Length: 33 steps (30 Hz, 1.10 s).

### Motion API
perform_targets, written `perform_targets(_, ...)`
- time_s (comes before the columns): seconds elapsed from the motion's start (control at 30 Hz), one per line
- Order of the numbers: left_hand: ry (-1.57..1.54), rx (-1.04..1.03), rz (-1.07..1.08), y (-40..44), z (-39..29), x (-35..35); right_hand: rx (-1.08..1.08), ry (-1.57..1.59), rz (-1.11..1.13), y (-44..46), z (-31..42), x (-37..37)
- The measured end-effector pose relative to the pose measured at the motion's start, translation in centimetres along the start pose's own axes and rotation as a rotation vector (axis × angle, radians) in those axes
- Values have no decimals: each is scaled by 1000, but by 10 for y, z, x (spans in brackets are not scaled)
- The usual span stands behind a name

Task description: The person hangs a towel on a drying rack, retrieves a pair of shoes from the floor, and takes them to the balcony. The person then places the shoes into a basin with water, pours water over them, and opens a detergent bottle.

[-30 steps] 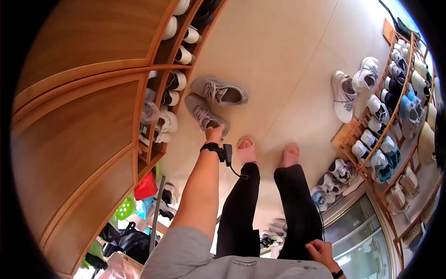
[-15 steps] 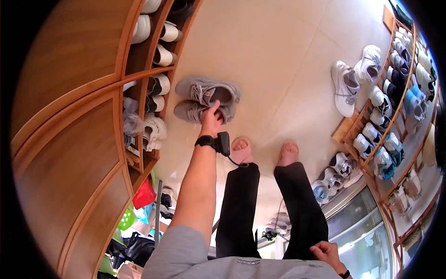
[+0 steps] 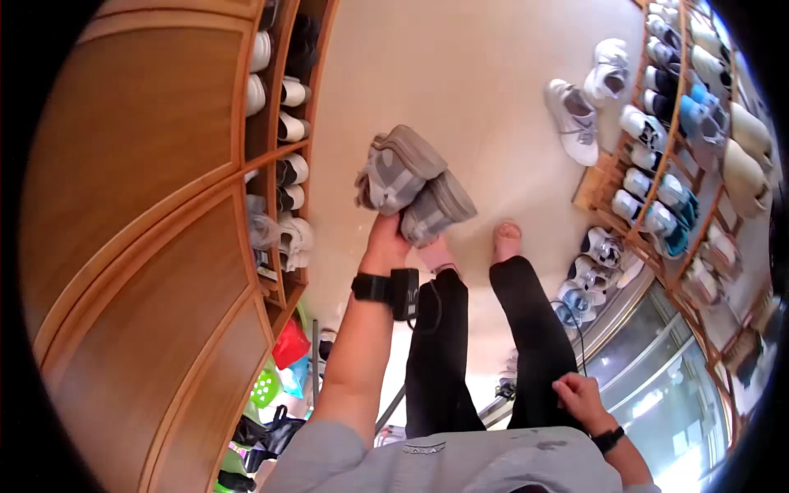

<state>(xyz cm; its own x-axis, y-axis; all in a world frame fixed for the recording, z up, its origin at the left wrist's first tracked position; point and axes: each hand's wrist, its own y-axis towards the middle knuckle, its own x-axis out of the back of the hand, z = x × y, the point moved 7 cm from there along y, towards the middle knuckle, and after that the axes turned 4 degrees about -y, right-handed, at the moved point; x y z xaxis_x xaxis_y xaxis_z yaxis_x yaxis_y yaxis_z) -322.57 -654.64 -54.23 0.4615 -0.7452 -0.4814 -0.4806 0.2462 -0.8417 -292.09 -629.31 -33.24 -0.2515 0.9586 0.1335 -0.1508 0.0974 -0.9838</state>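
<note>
A pair of grey sneakers (image 3: 400,168) is lifted off the floor, tipped so that their sides and soles show. My left hand (image 3: 385,245) is closed on the pair from below; its fingers are mostly hidden behind the shoes. On that wrist sits a black strap with a small box (image 3: 403,294) and a cable. My right hand (image 3: 580,401) hangs beside my right thigh, fingers curled in, with nothing visible in it. A black band (image 3: 608,439) is round the right wrist.
A wooden shoe cabinet (image 3: 148,123) with shoes on its open side shelves stands at left. Two white sneakers (image 3: 573,122) lie on the floor toward the right, by a wooden rack (image 3: 604,185) with several shoes. More shoes (image 3: 593,275) line the floor near a glass door (image 3: 649,386).
My left hand has raised the grey sneakers from the floor and tilted them, bringing them right. The view has shifted a little. My right hand stays curled by the thigh.
</note>
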Motion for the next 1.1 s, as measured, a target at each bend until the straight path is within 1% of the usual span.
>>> perform_targets(0.07,-27,27,41,-36,4,-32,50,29,-25,-9,-3,1)
perform_targets(0.13,-38,60,190,-63,5,-71,118,40,-70,-18,-10,6)
perform_targets(0.17,-25,59,208,-74,4,-89,160,47,-93,-26,-17,6)
perform_targets(0.23,-10,75,340,-101,3,-133,177,91,-102,-41,-27,9)
perform_targets(0.27,405,-181,477,-120,-4,-152,182,117,-104,-49,-28,13)
perform_targets(0.3,419,-187,492,-131,-4,-164,190,143,-108,-57,-29,16)
perform_targets(0.37,204,-124,450,-150,-6,-183,234,157,-140,-65,-43,19)
perform_targets(0.4,219,-136,464,-159,-10,-190,260,164,-136,-68,-48,20)
perform_targets(0.47,-102,90,212,-169,-7,-180,311,175,-136,-76,-50,22)
perform_targets(0.5,-93,75,225,-189,-10,-194,340,203,-140,-82,-49,23)
perform_targets(0.53,239,-182,343,-221,-26,-219,368,229,-142,-88,-48,25)
perform_targets(0.6,579,-470,454,-254,-42,-243,412,225,-153,-96,-47,33)
perform_targets(0.63,708,-519,474,-254,-47,-239,433,218,-166,-101,-44,38)
perform_targets(0.7,833,-598,486,-300,-56,-270,458,207,-180,-111,-39,49)
perform_targets(0.73,1019,-694,398,-334,-58,-281,459,196,-195,-116,-36,57)
perform_targets(0.77,1099,-761,341,-350,-64,-285,488,175,-197,-123,-29,63)
perform_targets(0.8,1178,-825,278,-366,-70,-288,554,102,-251,-132,-18,68)
perform_targets(0.83,842,-737,359,-370,-78,-268,657,-16,-290,-144,-3,86)
perform_targets(0.9,496,-662,445,-394,-86,-257,698,-80,-274,-126,-9,92)
perform_targets(0.93,126,-478,706,-427,-79,-271,751,-62,-241,-126,-2,95)
perform_targets(1.0,-275,-350,954,-476,-80,-267,827,-20,-141,-136,20,100)
perform_targets(1.07,-247,-442,784,-501,-78,-232,868,-81,-108,-107,12,105)
perform_targets(1.1,-254,-480,739,-510,-76,-215,898,-85,-112,-98,12,107)
